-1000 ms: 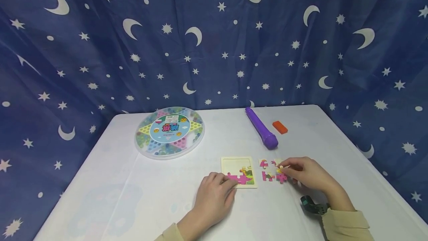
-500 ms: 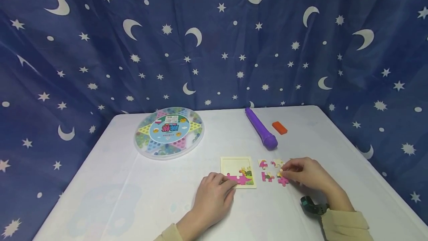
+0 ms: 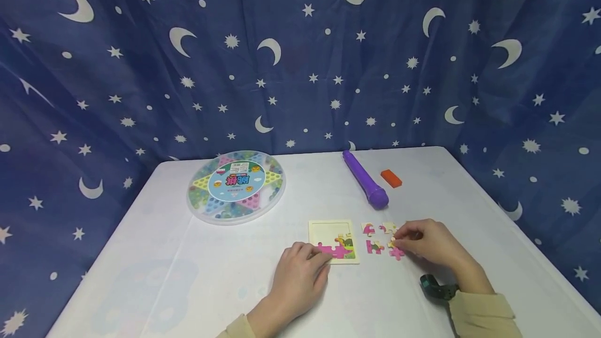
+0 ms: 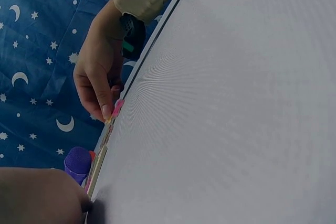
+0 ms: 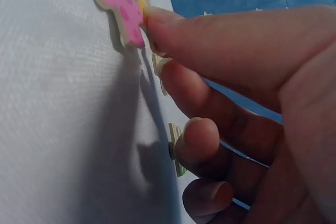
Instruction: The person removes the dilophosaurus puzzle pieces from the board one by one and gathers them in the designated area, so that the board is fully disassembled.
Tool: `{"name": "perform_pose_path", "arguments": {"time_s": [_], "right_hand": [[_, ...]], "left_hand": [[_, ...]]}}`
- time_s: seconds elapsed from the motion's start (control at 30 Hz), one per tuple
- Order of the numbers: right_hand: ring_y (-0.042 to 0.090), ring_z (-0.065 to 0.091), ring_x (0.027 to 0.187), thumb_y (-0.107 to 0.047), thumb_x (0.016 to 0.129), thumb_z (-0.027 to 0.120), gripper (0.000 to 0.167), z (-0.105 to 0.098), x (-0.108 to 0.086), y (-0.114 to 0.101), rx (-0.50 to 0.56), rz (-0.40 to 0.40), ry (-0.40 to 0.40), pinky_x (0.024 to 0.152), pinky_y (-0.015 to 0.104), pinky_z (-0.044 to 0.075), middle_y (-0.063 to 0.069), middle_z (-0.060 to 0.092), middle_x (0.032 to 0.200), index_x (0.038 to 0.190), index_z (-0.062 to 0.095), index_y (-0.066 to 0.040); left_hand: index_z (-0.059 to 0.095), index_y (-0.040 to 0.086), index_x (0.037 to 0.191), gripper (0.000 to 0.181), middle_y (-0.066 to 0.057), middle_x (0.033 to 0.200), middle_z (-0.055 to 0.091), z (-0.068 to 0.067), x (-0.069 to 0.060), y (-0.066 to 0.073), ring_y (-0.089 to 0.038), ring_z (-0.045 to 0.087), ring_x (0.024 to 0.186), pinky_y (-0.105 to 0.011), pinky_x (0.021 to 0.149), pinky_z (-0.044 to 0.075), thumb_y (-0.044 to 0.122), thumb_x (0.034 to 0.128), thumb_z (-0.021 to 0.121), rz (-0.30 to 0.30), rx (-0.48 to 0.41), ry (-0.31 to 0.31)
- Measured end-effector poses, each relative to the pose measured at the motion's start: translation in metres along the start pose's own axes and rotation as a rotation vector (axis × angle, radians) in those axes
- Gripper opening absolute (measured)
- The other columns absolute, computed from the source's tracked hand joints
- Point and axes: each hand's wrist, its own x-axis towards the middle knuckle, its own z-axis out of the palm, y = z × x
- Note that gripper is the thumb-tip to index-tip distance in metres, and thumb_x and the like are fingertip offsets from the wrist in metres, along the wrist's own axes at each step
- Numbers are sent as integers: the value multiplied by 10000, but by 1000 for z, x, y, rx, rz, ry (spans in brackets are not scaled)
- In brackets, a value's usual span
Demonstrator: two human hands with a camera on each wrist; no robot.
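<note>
Right hand (image 3: 431, 243) pinching a knobbly pink-and-yellow jigsaw piece (image 5: 125, 10) — left hand (image 3: 299, 275), relaxed, touches the square cream tray (image 3: 324, 231).

Only text I can actually make out is on the Chinese checkers set (image 3: 214, 206) over on the far left of the table: the round blue label (image 3: 256, 181) in its middle has two big Chinese characters (image 3: 238, 180), 跳棋, aka "Chinese checkers", and they're upside down from this seat lol. There's a white sticker (image 3: 240, 167) near the label's far edge with what looks like a barcode, but the print's way too tiny to read. Same deal with the thin line of small lettering (image 3: 239, 190) on the near side, just a blur.
</note>
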Motion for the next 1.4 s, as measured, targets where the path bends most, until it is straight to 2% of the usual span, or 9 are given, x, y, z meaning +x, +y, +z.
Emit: {"name": "perform_pose_path", "arguments": {"time_s": [0.43, 0.63, 0.9, 1.03, 1.2, 1.3, 1.4], "right_hand": [[201, 545, 738, -261, 860, 846, 144, 6, 2, -9, 7, -32, 35, 574, 297, 504, -21, 624, 795, 940, 744, -198], [194, 537, 740, -272, 864, 841, 155, 9, 3, -16, -3, -46, 55, 569, 295, 480, -40, 637, 828, 973, 748, -211], [184, 553, 654, -278, 881, 824, 149, 15, 4, -30, 49, -77, 44, 526, 290, 464, -38, 640, 826, 982, 744, -204], [176, 541, 638, -287, 885, 819, 140, 21, 7, -38, 54, -94, 38, 511, 282, 445, -48, 630, 811, 985, 749, -218], [173, 551, 592, -293, 882, 825, 142, 29, 10, -47, 58, -110, 35, 487, 285, 455, -62, 638, 798, 990, 753, -235], [168, 550, 622, -311, 878, 830, 156, 32, 11, -51, 46, -130, 28, 508, 283, 466, -76, 644, 808, 991, 754, -235], [161, 543, 656, -324, 879, 828, 178, 34, 12, -55, 23, -154, 12, 543, 280, 462, -93, 645, 819, 1004, 754, -222]], "left_hand": [[786, 209, 1095, 199, 14, 1066, 670, 2, 0, 0, -190, 592, 1039, -408, 851, 495, 242, 903, 750, 8, -19, 17], [780, 197, 1090, 202, 27, 1061, 674, 3, 1, 1, -185, 589, 1047, -401, 848, 493, 220, 890, 760, 22, -34, 36], [776, 183, 1137, 239, 22, 1100, 678, 5, 3, 1, -195, 590, 1085, -405, 860, 501, 226, 904, 752, 63, -67, 45], [773, 184, 1186, 273, 16, 1132, 671, 5, 3, 1, -194, 579, 1091, -405, 863, 498, 254, 926, 728, 88, -62, 31], [754, 224, 1243, 308, -13, 1183, 657, 5, 2, 2, -201, 567, 1129, -428, 924, 480, 318, 954, 707, 84, -47, -33], [741, 243, 1269, 316, -30, 1210, 647, 4, 2, 3, -212, 560, 1158, -446, 965, 465, 329, 970, 688, 81, -35, -70], [739, 250, 1273, 313, -32, 1219, 643, 5, 2, 4, -216, 554, 1166, -448, 978, 459, 325, 975, 679, 83, -20, -81]]}}
